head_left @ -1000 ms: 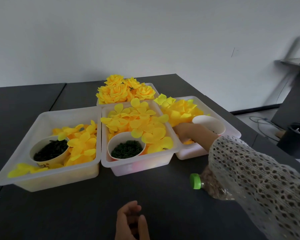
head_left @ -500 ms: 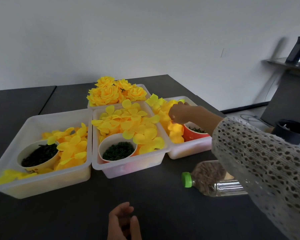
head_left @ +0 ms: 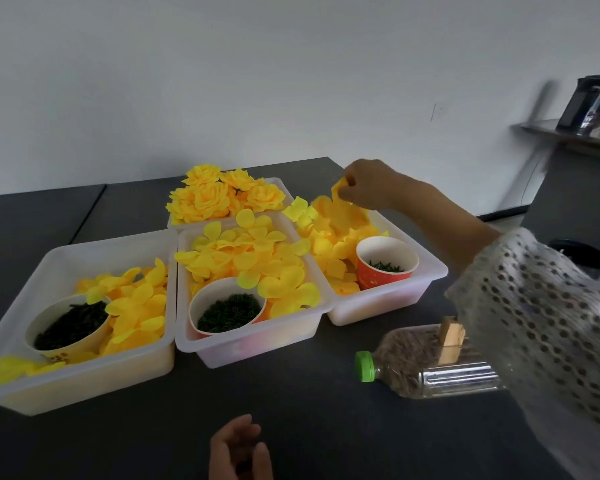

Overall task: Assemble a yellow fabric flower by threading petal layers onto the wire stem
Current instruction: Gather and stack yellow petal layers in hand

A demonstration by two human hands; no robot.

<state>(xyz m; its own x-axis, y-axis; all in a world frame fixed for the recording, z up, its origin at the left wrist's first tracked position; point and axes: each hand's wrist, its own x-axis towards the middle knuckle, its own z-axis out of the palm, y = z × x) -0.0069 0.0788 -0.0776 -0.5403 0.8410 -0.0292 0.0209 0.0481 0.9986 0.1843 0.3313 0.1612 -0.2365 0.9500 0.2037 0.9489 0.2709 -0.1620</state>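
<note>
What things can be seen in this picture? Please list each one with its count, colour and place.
bins: four, translucent white, on the black table
loose petals: many, yellow, in the three near bins
finished flowers: several, yellow, far bin
paper cups: three, holding dark green pieces, one per near bin
bottle: one, clear, green cap, lying right
left hand: bottom edge, fingers curled
right hand: pinching a petal above the right bin

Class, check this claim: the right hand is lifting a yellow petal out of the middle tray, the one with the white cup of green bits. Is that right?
Not quite. The head view shows the right hand pinching a yellow petal above the right tray, which holds the red cup, not the middle tray.
</note>
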